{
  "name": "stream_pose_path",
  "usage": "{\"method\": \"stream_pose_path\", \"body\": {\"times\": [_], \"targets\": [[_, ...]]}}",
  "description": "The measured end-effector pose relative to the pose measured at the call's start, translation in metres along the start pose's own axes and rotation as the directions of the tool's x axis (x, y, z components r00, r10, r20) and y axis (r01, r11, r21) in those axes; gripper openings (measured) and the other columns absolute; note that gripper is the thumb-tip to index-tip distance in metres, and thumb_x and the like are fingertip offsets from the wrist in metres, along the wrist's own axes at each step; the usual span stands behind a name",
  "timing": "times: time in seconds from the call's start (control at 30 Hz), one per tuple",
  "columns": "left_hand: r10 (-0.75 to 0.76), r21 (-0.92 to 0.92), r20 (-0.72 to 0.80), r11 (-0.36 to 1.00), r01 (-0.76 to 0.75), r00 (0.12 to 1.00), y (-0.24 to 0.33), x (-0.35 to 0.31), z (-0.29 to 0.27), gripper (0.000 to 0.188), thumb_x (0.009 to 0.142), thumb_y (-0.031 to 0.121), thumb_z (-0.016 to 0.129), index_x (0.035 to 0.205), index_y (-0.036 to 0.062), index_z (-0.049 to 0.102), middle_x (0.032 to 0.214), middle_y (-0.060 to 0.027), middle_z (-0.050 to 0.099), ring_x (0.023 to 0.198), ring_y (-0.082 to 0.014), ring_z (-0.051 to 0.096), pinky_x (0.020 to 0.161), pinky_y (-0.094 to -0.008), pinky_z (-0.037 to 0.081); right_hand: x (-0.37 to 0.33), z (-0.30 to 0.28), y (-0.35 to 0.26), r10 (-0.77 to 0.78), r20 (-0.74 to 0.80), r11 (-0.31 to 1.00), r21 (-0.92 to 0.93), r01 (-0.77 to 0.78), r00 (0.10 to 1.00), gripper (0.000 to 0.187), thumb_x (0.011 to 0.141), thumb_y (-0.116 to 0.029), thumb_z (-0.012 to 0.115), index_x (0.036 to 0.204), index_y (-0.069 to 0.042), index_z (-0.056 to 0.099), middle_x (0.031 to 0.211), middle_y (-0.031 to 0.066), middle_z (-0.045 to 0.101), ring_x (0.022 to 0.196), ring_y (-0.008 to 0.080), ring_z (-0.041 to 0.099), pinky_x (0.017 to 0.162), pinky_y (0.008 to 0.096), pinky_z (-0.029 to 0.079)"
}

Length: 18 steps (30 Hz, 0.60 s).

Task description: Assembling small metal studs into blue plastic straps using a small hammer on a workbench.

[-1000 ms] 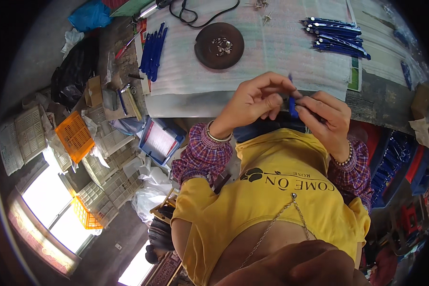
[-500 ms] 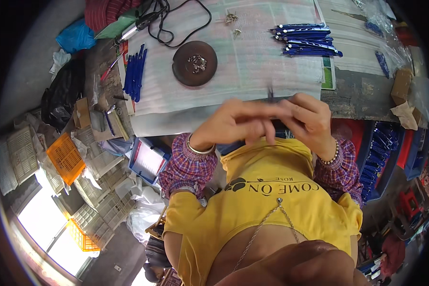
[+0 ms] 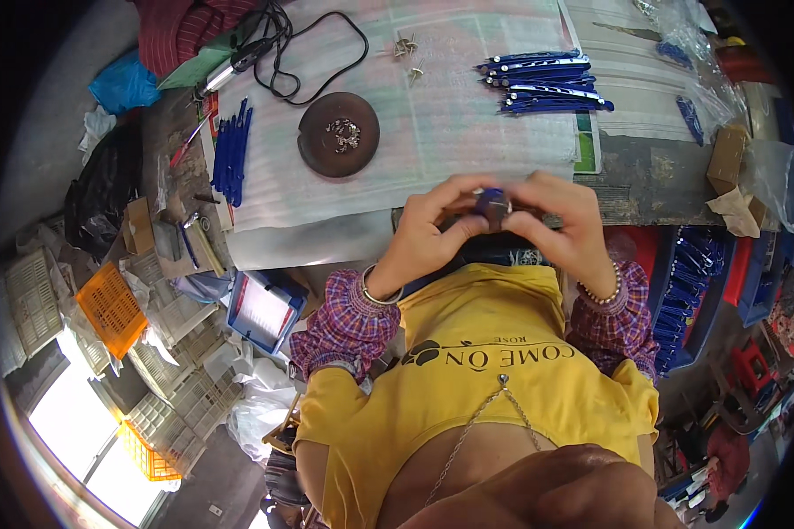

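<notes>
Close to the table's front edge, both hands meet around a small dark-blue piece with a pale shiny spot, slightly blurred and partly covered by fingers. My left hand pinches its left side between thumb and fingers. On the other side, my right hand grips it likewise, thumb pointing inward. Beyond them on the white sheet sits a round brown dish containing small silvery metal bits. Slim blue strips with silvery ends lie in a stack at the far right, and more blue strips lie at the left.
Small brass-coloured pieces lie at the back of the sheet. A corded tool with a looping black cable rests far left. Blue bins of blue strips stand below the table at right; a blue tray with paper is at left.
My hands have drawn apart slightly, from fingertips touching to both gripping the dark-blue piece, which now shows between them. The whole view has shifted a little, moving the table items left.
</notes>
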State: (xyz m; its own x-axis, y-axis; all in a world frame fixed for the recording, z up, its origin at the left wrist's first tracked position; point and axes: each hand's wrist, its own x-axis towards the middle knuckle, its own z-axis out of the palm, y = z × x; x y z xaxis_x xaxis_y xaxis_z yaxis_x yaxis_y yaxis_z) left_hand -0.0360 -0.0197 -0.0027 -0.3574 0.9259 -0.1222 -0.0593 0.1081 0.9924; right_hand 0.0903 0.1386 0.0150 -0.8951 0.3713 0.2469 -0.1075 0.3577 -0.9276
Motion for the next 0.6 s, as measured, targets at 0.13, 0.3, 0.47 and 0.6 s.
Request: {"method": "stream_pose_path", "body": {"times": [0.13, 0.3, 0.47, 0.6], "targets": [[-0.087, -0.388, -0.032, 0.919, 0.068, 0.996, -0.001, -0.001, -0.006, 0.020, 0.089, 0.002, 0.058, 0.109, -0.0015, 0.059, 0.085, -0.0060, 0.062, 0.078, -0.0122, 0.061, 0.069, -0.0233, 0.051, 0.017, -0.033, 0.038, -0.018, -0.129, 0.939, -0.344, -0.027, 0.991, 0.034, 0.076, 0.002, 0.065, 0.110, -0.003, 0.063, 0.097, 0.0094, 0.065, 0.080, 0.0184, 0.063, 0.065, 0.0276, 0.048], [-0.047, -0.397, 0.011, 0.917, 0.048, 0.999, -0.012, -0.006, -0.006, 0.014, 0.091, 0.001, 0.056, 0.104, -0.0031, 0.060, 0.086, -0.0073, 0.063, 0.079, -0.0118, 0.062, 0.068, -0.0232, 0.051, 0.036, -0.057, 0.088, -0.145, -0.208, 0.663, -0.746, -0.062, 0.967, 0.036, 0.072, -0.004, 0.072, 0.107, -0.008, 0.065, 0.106, 0.0077, 0.062, 0.093, 0.0256, 0.061, 0.077, 0.0329, 0.049], [-0.110, -0.437, 0.066, 0.890, 0.128, 0.992, -0.021, -0.007, -0.003, 0.016, 0.089, 0.008, 0.063, 0.101, -0.0019, 0.060, 0.093, -0.0077, 0.062, 0.081, -0.0151, 0.063, 0.068, -0.0252, 0.053, 0.038, -0.057, 0.094, -0.107, -0.160, 0.640, -0.766, -0.055, 0.981, 0.038, 0.069, -0.005, 0.073, 0.106, -0.009, 0.065, 0.106, 0.0076, 0.062, 0.098, 0.0275, 0.059, 0.080, 0.0352, 0.049], [-0.129, -0.471, 0.067, 0.870, 0.145, 0.989, -0.023, -0.007, -0.003, 0.016, 0.089, 0.008, 0.063, 0.101, -0.0019, 0.060, 0.092, -0.0075, 0.062, 0.080, -0.0143, 0.063, 0.068, -0.0243, 0.053, 0.037, -0.057, 0.097, -0.145, -0.128, 0.642, -0.766, -0.005, 0.981, 0.037, 0.069, -0.004, 0.072, 0.105, -0.009, 0.065, 0.106, 0.0074, 0.062, 0.098, 0.0277, 0.059, 0.081, 0.0356, 0.048]]}}
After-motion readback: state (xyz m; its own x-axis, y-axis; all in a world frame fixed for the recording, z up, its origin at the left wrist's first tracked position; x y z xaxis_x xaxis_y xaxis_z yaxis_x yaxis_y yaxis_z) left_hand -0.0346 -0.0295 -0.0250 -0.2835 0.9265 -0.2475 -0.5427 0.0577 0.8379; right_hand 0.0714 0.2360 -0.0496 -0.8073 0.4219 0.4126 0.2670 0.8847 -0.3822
